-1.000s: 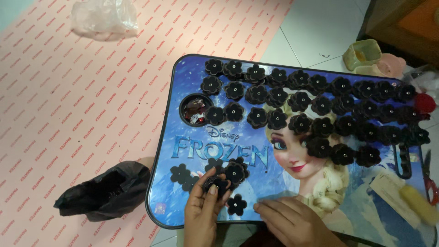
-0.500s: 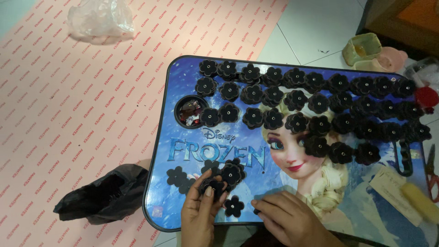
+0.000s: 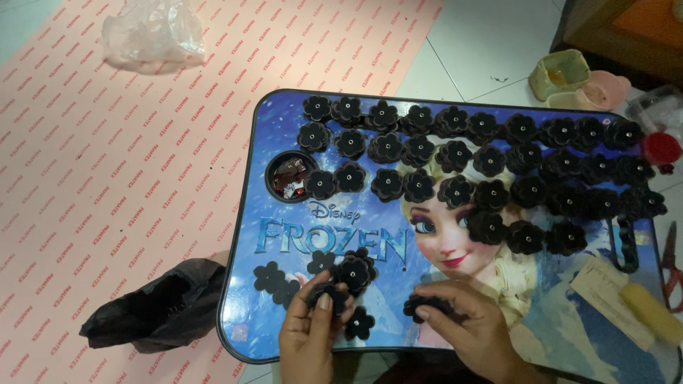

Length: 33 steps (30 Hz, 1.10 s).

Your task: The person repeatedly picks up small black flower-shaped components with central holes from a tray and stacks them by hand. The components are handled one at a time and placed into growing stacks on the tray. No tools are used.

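Head view: left hand [image 3: 307, 334] pinches a black flower [image 3: 329, 294] at the desk [image 3: 245, 299] near edge; right hand [image 3: 473, 323] grips another flower [image 3: 427, 306] beside it.

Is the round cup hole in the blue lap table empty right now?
No, the cup hole at the left of the lap table holds a small heap of shiny red and silver bits.

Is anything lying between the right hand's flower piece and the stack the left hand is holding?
Nothing visible does. The left hand holds a black flower stack; the right hand presses a black flower piece to the lap table. Only bare tabletop lies between; a loose flower sits just below.
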Each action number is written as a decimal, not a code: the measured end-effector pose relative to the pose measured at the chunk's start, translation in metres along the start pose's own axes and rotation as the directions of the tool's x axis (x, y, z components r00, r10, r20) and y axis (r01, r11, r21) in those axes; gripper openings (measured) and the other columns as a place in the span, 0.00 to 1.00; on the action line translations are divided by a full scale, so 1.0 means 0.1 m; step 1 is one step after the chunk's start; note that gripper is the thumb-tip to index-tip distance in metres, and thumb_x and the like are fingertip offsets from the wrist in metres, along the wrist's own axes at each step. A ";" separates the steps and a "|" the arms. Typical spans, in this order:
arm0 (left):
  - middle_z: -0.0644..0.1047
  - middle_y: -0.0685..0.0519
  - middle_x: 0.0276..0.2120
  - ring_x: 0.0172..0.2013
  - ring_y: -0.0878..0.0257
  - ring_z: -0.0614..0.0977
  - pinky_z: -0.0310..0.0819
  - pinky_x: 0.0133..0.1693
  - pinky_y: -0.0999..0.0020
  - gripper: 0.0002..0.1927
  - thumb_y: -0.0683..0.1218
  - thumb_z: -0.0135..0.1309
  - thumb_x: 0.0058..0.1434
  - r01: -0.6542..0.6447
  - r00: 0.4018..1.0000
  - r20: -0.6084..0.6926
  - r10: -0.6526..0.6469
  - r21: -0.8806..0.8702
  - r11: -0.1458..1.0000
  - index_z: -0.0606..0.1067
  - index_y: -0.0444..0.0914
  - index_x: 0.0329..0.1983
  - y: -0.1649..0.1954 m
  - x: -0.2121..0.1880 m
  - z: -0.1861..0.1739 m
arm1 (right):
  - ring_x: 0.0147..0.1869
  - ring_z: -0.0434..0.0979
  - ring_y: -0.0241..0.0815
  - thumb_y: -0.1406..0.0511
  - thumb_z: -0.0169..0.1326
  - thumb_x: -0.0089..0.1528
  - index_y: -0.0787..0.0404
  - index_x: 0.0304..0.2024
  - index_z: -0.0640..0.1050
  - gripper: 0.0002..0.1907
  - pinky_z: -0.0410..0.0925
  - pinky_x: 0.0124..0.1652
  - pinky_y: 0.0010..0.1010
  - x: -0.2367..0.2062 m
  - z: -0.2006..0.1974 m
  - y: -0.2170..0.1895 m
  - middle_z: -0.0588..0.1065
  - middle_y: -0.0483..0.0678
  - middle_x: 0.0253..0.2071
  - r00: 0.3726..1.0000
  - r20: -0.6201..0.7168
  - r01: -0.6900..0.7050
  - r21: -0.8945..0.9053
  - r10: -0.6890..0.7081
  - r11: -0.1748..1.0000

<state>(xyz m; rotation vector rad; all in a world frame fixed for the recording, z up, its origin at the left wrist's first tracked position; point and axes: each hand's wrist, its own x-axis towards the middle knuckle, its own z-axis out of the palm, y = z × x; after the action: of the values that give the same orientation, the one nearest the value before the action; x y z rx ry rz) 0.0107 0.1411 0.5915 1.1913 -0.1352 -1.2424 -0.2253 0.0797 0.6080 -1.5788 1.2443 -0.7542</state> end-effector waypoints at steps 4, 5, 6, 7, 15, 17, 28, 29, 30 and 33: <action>0.83 0.42 0.46 0.42 0.57 0.85 0.82 0.44 0.62 0.20 0.40 0.49 0.67 -0.005 0.998 0.058 0.002 0.047 0.999 0.73 0.33 0.62 -0.08 -0.07 0.10 | 0.31 0.75 0.25 0.73 0.64 0.57 0.65 0.49 0.83 0.16 0.67 0.28 0.18 0.01 -0.03 0.10 0.82 0.44 0.38 0.996 0.030 -0.091 0.195 0.087 0.977; 0.83 0.43 0.46 0.43 0.57 0.85 0.84 0.45 0.62 0.20 0.40 0.48 0.66 0.038 0.998 0.052 -0.040 0.028 0.999 0.73 0.33 0.62 -0.10 -0.08 0.14 | 0.28 0.72 0.25 0.73 0.64 0.57 0.65 0.49 0.83 0.17 0.65 0.27 0.18 0.01 -0.03 0.12 0.82 0.44 0.36 0.992 0.038 -0.130 0.205 0.124 0.970; 0.83 0.44 0.46 0.44 0.57 0.86 0.85 0.46 0.62 0.21 0.40 0.48 0.65 0.082 0.996 0.047 -0.082 0.010 0.997 0.73 0.34 0.61 -0.12 -0.08 0.17 | 0.28 0.73 0.24 0.73 0.64 0.57 0.64 0.49 0.83 0.17 0.65 0.26 0.18 0.01 -0.04 0.14 0.82 0.43 0.36 0.993 0.030 -0.115 0.180 0.112 0.977; 0.82 0.46 0.47 0.44 0.58 0.86 0.84 0.46 0.63 0.22 0.40 0.48 0.64 0.085 0.995 0.052 -0.084 -0.008 0.996 0.72 0.35 0.62 -0.14 -0.09 0.20 | 0.28 0.73 0.24 0.73 0.64 0.56 0.64 0.48 0.83 0.17 0.66 0.26 0.18 0.01 -0.04 0.16 0.82 0.43 0.37 0.994 0.023 -0.106 0.153 0.104 0.983; 0.83 0.44 0.47 0.44 0.62 0.83 0.80 0.44 0.68 0.20 0.38 0.56 0.64 -0.082 0.984 0.162 0.070 0.072 0.994 0.75 0.32 0.60 -0.17 -0.10 0.21 | 0.33 0.75 0.26 0.73 0.63 0.57 0.65 0.49 0.83 0.16 0.68 0.30 0.19 0.03 -0.06 0.16 0.83 0.45 0.39 0.989 0.073 -0.138 0.213 0.125 0.967; 0.83 0.47 0.47 0.44 0.64 0.83 0.80 0.42 0.68 0.20 0.38 0.55 0.63 -0.093 0.986 0.143 0.084 0.057 0.994 0.75 0.33 0.59 -0.14 -0.10 0.21 | 0.40 0.79 0.28 0.73 0.61 0.58 0.66 0.49 0.81 0.16 0.72 0.35 0.19 0.03 -0.07 0.13 0.82 0.45 0.44 0.994 0.087 -0.082 0.287 0.059 0.954; 0.76 0.52 0.40 0.37 0.69 0.76 0.75 0.40 0.74 0.19 0.37 0.58 0.67 -0.168 0.973 0.179 0.148 0.104 0.980 0.76 0.30 0.61 -0.01 -0.30 0.14 | 0.45 0.81 0.37 0.76 0.60 0.58 0.66 0.50 0.79 0.17 0.76 0.42 0.28 0.06 0.06 -0.24 0.80 0.50 0.42 0.982 0.136 -0.177 0.439 0.129 0.881; 0.72 0.53 0.38 0.36 0.69 0.73 0.73 0.40 0.74 0.19 0.37 0.59 0.68 -0.156 0.974 0.187 0.131 0.129 0.979 0.77 0.30 0.62 -0.01 -0.30 0.14 | 0.46 0.81 0.37 0.77 0.60 0.57 0.66 0.50 0.78 0.18 0.77 0.43 0.29 0.05 0.10 -0.28 0.80 0.50 0.42 0.986 0.146 -0.146 0.487 0.084 0.861; 0.68 0.53 0.35 0.34 0.70 0.70 0.72 0.39 0.73 0.20 0.36 0.60 0.69 -0.139 0.976 0.191 0.109 0.150 0.979 0.78 0.30 0.63 -0.01 -0.33 0.14 | 0.46 0.81 0.37 0.77 0.60 0.58 0.66 0.50 0.78 0.17 0.76 0.43 0.29 0.05 0.13 -0.33 0.79 0.49 0.43 0.985 0.169 -0.116 0.494 0.036 0.862; 0.80 0.54 0.41 0.37 0.71 0.78 0.75 0.41 0.76 0.20 0.40 0.54 0.66 -0.019 0.978 0.210 0.010 0.041 0.999 0.74 0.33 0.61 0.03 -0.39 0.13 | 0.46 0.79 0.36 0.76 0.61 0.60 0.66 0.50 0.79 0.15 0.73 0.44 0.26 0.05 0.26 -0.46 0.79 0.49 0.44 0.977 0.211 -0.066 0.452 -0.034 0.889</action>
<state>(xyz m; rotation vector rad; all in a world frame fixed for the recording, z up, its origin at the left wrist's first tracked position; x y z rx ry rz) -0.0112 0.1626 0.6190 1.0910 -0.3277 -1.3561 -0.1842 0.0842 0.6410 -1.2195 0.8428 -0.7773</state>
